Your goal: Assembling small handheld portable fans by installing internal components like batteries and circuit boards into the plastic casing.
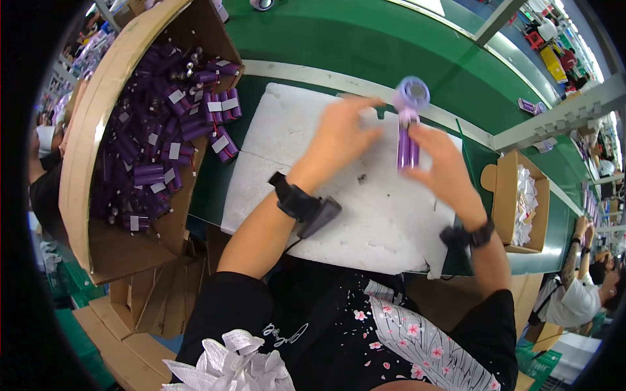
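Both hands at the foam pad, purple cells held upright beside a tape roll.

The right hand [443,166] is closed around a pair of purple cells [407,148], held upright above the far right part of the white foam pad [306,140]. A purple tape roll [412,94] sits at the top of the cells, touching them. The left hand [339,133] hovers just left of the roll, fingers loosely curled and extended toward it; whether it grips anything cannot be determined. Judged step: taping the cell pair together. The next move calls for a steady hold on the cells while tape is drawn around them. A carton [98,117] of loose cells stands at the bench's left edge; a smaller box [505,195] lies at the right.
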`<move>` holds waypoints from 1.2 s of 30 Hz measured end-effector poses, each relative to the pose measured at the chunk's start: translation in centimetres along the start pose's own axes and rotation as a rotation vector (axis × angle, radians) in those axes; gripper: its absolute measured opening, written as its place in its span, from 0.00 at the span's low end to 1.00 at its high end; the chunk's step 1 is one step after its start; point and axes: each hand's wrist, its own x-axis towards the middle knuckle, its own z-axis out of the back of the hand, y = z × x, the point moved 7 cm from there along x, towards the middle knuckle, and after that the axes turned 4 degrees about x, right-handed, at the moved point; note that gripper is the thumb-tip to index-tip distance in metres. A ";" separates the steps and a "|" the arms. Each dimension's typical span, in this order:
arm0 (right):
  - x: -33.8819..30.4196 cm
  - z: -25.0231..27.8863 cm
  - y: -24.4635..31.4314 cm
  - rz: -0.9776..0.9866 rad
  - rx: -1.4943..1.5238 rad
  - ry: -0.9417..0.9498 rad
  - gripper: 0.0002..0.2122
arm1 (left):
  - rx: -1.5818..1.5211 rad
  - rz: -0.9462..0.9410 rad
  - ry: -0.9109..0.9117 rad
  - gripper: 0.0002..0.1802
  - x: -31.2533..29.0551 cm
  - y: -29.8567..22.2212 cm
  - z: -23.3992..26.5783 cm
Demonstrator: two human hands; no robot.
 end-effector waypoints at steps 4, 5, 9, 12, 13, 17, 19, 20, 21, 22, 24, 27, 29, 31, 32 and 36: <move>2.3 1.1 -3.9 -0.078 -0.073 -0.314 0.21 | 0.263 0.290 -0.302 0.27 1.9 5.3 8.2; 2.4 1.2 -4.6 -0.131 -0.001 -0.342 0.19 | 0.329 0.449 -0.313 0.26 2.0 6.6 10.4; 0.5 -1.8 -2.7 -0.015 0.083 -0.228 0.14 | 0.620 0.536 -0.250 0.19 1.2 15.4 17.5; -0.2 -2.1 -3.0 -0.071 0.194 -0.164 0.12 | 0.505 0.666 -0.236 0.12 1.6 15.7 17.5; -0.3 -2.2 -3.7 -0.180 0.319 -0.144 0.11 | 0.447 0.736 -0.229 0.10 1.5 15.7 17.4; -0.5 -2.7 -4.1 -0.250 0.489 -0.147 0.13 | 0.372 0.705 -0.228 0.10 1.2 15.3 18.0; -0.8 -2.8 -3.9 -0.255 0.514 -0.181 0.14 | 0.413 0.562 -0.174 0.10 1.8 12.0 17.1; -0.7 -2.0 -3.0 -0.196 0.490 -0.286 0.15 | 0.430 0.435 -0.133 0.11 2.1 9.7 16.1; -0.4 -1.3 -1.9 -0.124 0.466 -0.381 0.16 | 0.432 0.354 -0.058 0.11 2.0 6.7 14.7; -0.4 -0.7 -0.9 -0.059 0.434 -0.471 0.17 | 0.423 0.277 0.020 0.11 1.6 3.7 12.6; -0.1 -0.5 0.1 -0.021 0.393 -0.547 0.17 | 0.215 0.123 0.178 0.10 0.7 -0.5 7.4; -0.8 0.2 1.2 0.077 0.299 -0.683 0.18 | 0.016 0.073 0.654 0.11 -0.1 -7.3 0.7; -1.2 -0.9 -0.5 -0.023 0.485 -0.450 0.15 | 0.025 0.074 0.799 0.11 0.0 -8.1 -1.0; -1.4 -1.5 -1.0 -0.077 0.580 -0.336 0.14 | -0.199 0.011 0.801 0.13 1.4 -7.7 -2.1; -1.1 -1.5 -1.0 -0.121 0.612 -0.335 0.13 | -0.301 -0.014 0.794 0.14 2.3 -7.5 -2.1; -1.1 -1.9 -1.4 -0.241 0.677 -0.357 0.10 | -0.368 0.154 0.551 0.29 9.5 -0.1 0.6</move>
